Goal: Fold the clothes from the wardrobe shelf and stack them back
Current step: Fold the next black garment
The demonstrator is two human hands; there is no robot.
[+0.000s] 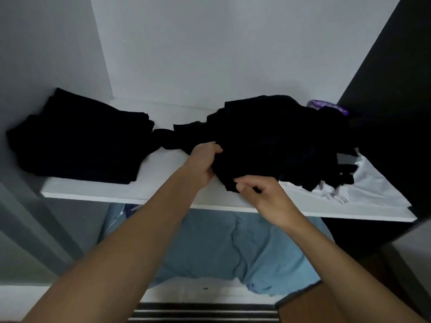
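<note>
A loose heap of black clothes (279, 141) lies on the right half of the white wardrobe shelf (163, 190). My left hand (203, 163) grips the heap's left edge, fingers curled into the fabric. My right hand (263, 194) pinches the heap's front corner near the shelf edge. A flat stack of black clothes (79, 141) rests at the shelf's left end, apart from both hands. A black strip of cloth (170, 138) trails from the heap toward that stack.
A white garment (363, 183) lies under the heap at the right. Something purple (326, 106) shows behind the heap. Light blue fabric (233, 248) fills the lower shelf. A dark door panel (391, 89) stands at the right.
</note>
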